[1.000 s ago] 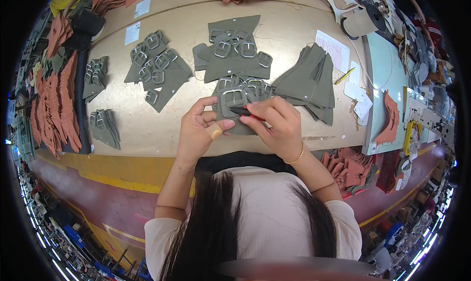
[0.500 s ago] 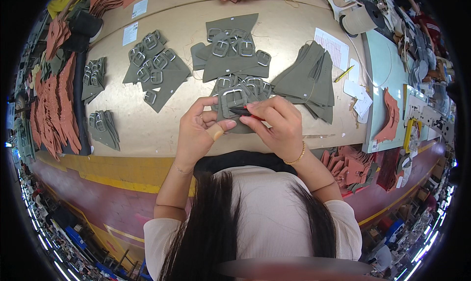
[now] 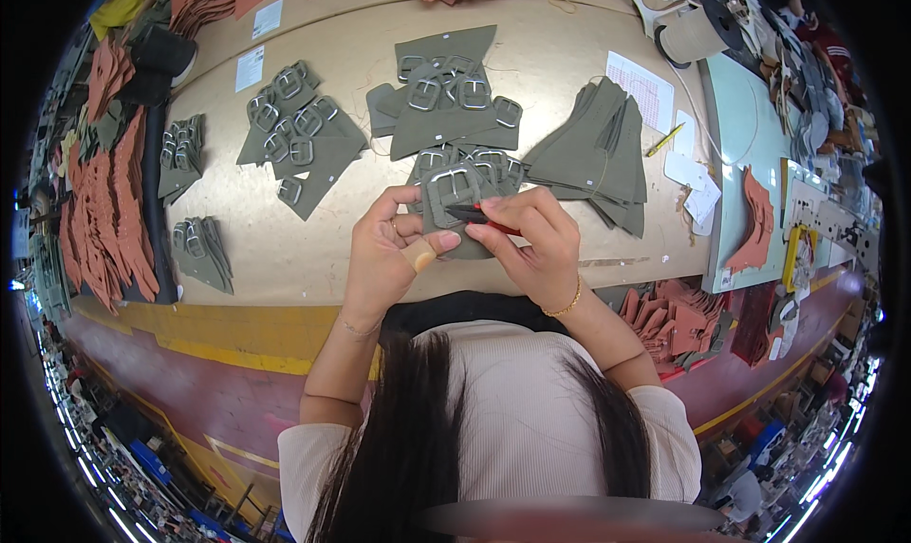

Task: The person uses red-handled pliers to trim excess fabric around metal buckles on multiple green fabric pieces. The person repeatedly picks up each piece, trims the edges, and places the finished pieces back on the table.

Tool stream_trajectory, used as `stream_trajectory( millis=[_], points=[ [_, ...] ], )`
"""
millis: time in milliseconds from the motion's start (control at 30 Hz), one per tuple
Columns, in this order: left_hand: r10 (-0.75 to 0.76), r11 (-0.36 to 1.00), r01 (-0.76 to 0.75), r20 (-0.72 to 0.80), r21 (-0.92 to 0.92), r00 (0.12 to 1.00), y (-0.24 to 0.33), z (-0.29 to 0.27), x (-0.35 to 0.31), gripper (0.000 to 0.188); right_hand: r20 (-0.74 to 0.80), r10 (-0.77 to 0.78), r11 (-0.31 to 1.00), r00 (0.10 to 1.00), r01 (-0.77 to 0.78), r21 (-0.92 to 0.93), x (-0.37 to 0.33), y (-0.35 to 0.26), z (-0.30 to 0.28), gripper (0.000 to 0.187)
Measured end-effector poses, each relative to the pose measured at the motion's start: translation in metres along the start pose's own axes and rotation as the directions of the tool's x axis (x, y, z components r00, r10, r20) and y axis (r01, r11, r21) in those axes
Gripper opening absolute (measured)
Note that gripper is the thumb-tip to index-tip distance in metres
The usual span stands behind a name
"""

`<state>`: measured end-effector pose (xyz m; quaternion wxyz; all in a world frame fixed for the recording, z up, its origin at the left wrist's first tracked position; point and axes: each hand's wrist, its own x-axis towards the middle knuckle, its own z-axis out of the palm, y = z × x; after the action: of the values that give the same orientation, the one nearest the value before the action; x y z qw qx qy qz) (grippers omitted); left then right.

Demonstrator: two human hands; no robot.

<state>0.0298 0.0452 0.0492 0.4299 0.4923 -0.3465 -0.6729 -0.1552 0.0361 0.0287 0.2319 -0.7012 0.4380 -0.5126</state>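
Observation:
Between the thumb and fingers of my left hand (image 3: pixel 387 254) is a grey-green leather buckle strap (image 3: pixel 439 213), raised over the near edge of the table. Its square silver buckle (image 3: pixel 452 179) faces up. My right hand (image 3: pixel 539 232) is closed around red-handled thread snips (image 3: pixel 465 212), most of them hidden by the fingers. Their dark tip points left and lies against the strap just below the buckle. A pile of similar buckled pieces (image 3: pixel 498 161) sits right behind the held one.
More buckled green pieces lie in groups at the centre (image 3: pixel 446 133) and left (image 3: pixel 339 145). Flat green panels (image 3: pixel 593 154) fan out to the right, near a yellow pen (image 3: pixel 666 140) and printed sheets (image 3: pixel 641 92). Reddish-brown pieces (image 3: pixel 112 211) hang over the left side; a spool (image 3: pixel 691 38) stands far right.
Both hands stay close to the same place, with the strap and snips still held. The snips' tip and right fingers have shifted very slightly at the strap.

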Motion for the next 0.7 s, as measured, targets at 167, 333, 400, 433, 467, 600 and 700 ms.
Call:
stream_trajectory(
  millis=[167, 333, 400, 433, 467, 600, 700],
  points=[
    [0.007, 0.999, -0.007, 0.01, 0.038, 1.0, 0.0, -0.0004, 0.001, 0.048, -0.005, -0.051, 0.998, 0.999, 0.051, -0.033, 0.0021, 0.001, -0.0011, 0.021],
    [0.002, 0.999, -0.002, 0.011, 0.034, 1.0, -0.0017, 0.0005, 0.0013, 0.048, 0.009, 0.022, 1.0, 1.0, -0.022, -0.008, 0.0006, -0.0007, -0.0032, 0.021],
    [-0.007, 0.999, 0.007, 0.006, 0.04, 1.0, -0.0015, 0.0012, 0.0012, 0.048, 0.01, 0.045, 0.999, 0.999, -0.046, 0.018, 0.0003, -0.0005, -0.0035, 0.021],
    [-0.008, 0.999, 0.007, 0.012, 0.04, 1.0, -0.0013, 0.0018, 0.001, 0.048, 0.006, 0.055, 0.998, 0.998, -0.056, 0.04, -0.0002, -0.0008, -0.0037, 0.021],
    [-0.008, 0.999, 0.008, 0.013, 0.037, 1.0, -0.0008, 0.0022, 0.0008, 0.048, 0.008, 0.072, 0.996, 0.997, -0.072, 0.057, -0.0007, -0.0009, -0.0039, 0.02],
    [-0.017, 0.999, 0.016, 0.022, 0.034, 1.0, 0.002, 0.0029, 0.0004, 0.049, 0.005, 0.105, 0.989, 0.994, -0.105, 0.104, -0.0021, 0.0003, -0.0045, 0.021],
    [-0.036, 0.999, 0.036, 0.024, 0.029, 0.999, 0.0026, 0.003, 0.0001, 0.049, 0.006, 0.166, 0.975, 0.986, -0.165, 0.152, -0.0033, 0.0009, -0.0077, 0.019]
  ],
)
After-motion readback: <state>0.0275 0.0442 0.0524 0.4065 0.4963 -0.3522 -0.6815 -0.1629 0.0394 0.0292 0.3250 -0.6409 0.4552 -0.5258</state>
